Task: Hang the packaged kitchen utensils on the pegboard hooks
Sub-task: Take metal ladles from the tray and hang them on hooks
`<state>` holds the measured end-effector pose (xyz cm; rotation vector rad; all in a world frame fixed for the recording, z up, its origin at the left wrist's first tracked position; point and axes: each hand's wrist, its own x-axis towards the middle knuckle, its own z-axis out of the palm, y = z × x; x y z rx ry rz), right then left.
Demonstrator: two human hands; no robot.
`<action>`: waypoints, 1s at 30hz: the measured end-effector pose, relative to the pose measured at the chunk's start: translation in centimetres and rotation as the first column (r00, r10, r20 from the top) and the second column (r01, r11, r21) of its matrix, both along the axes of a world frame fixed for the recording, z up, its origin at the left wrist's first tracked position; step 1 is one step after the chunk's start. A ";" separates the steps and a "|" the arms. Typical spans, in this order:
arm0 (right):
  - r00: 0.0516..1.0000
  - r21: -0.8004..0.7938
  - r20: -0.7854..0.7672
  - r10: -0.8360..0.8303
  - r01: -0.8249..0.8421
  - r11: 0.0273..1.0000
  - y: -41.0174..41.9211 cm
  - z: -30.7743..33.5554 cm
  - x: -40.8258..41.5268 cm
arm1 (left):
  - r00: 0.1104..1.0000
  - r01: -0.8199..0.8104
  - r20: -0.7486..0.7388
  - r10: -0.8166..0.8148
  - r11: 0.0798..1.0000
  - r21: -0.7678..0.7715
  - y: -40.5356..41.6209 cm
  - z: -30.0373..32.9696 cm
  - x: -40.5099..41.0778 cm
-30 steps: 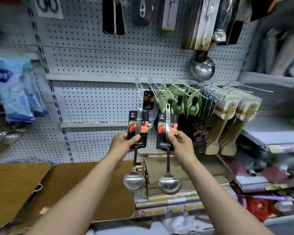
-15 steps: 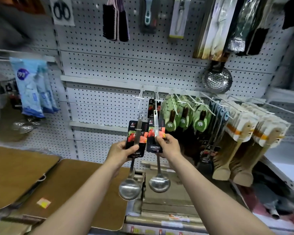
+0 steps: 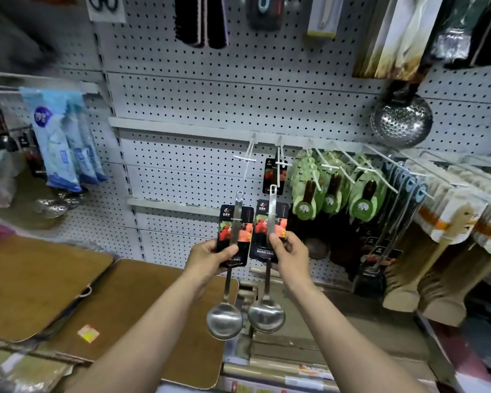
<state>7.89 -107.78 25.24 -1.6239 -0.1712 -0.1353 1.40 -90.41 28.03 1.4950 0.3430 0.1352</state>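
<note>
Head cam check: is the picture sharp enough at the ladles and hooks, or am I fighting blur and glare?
Head view: both ladles and the empty hook read sharp; the far left edge is smeared with motion blur; wide-angle bending curves the shelf rails; soft glare on the ladle bowls only.

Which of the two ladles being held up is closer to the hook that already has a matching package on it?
The right hand's ladle; its handle tip sits just below that packaged hook, while the left hand's ladle is farther left.

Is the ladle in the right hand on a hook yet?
No. The right hand holds its ladle below the hook, handle loop clear of it.
</note>
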 end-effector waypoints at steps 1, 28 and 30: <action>1.000 0.015 0.004 0.005 -0.005 1.000 0.0 0.0 -0.2 | 1.000 0.004 -0.005 -0.004 1.000 -0.002 0.2 -0.1 0.5; 0.981 0.151 -0.185 -0.065 0.094 0.984 3.5 0.9 14.6 | 0.999 0.025 -0.022 -0.026 0.999 -0.043 2.7 -2.0 8.8; 0.976 0.146 -0.190 -0.104 0.133 0.980 4.1 0.9 16.1 | 0.999 0.027 -0.027 -0.029 0.999 -0.046 3.1 -2.3 9.7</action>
